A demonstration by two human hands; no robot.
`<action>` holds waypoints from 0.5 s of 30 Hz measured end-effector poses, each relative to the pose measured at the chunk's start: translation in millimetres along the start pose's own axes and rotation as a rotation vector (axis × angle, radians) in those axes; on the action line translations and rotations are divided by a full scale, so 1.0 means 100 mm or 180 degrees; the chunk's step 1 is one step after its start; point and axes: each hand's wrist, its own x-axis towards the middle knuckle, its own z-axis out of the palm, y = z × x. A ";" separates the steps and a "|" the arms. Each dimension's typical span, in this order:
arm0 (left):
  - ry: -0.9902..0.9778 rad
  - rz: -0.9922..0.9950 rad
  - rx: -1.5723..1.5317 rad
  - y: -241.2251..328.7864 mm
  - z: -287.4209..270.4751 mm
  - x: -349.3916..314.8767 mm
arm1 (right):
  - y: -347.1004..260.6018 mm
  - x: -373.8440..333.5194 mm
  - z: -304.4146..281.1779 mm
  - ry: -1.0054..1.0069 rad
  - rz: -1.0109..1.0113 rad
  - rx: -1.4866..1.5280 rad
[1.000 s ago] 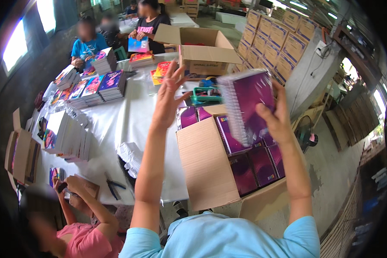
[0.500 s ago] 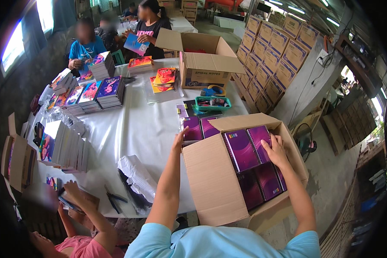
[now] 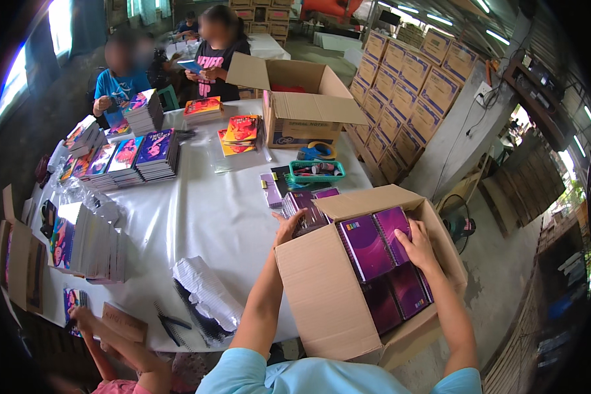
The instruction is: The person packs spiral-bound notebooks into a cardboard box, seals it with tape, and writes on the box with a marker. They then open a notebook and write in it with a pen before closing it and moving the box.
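An open cardboard box point(image 3: 322, 285) stands in front of me, with purple spiral notebooks point(image 3: 364, 246) packed in rows inside. My right hand point(image 3: 415, 244) is in the box, thumb on the cover of a purple notebook point(image 3: 394, 230) and fingers curled over its far edge. On the table beyond the left flap, a stack of purple spiral notebooks point(image 3: 305, 209) tilts up so that its bound edges show. My left hand point(image 3: 287, 225) grips that stack at its near left side; the flap hides the lower part.
Beyond the stack are a green basket point(image 3: 317, 172) of small items, a tape roll point(image 3: 320, 151) and another open carton point(image 3: 308, 125). Pliers point(image 3: 173, 328) and white paper point(image 3: 207, 292) lie left of me. Colourful notebook stacks point(image 3: 154, 154) line the far left, where other people work.
My left hand has tilted the purple stack on the table, which lay cover up before. My right hand stays at the same notebook. The view has shifted slightly.
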 end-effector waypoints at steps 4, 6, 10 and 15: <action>0.0351 -0.2304 -0.2355 0.38 -0.07 0.28 | 0.16 -0.03 0.03 0.0117 -0.0034 -0.0137; 0.1116 -0.2866 -0.3276 0.20 -0.06 0.26 | 0.06 -0.01 0.02 0.0000 -0.0022 -0.0068; 0.1508 -0.3004 -0.5638 -0.24 -0.38 0.03 | 0.03 -0.01 0.00 0.0014 -0.0022 -0.0099; 0.2028 0.0276 -0.6014 -0.12 -1.34 -0.03 | -0.02 0.01 -0.04 -0.0069 -0.0070 -0.0104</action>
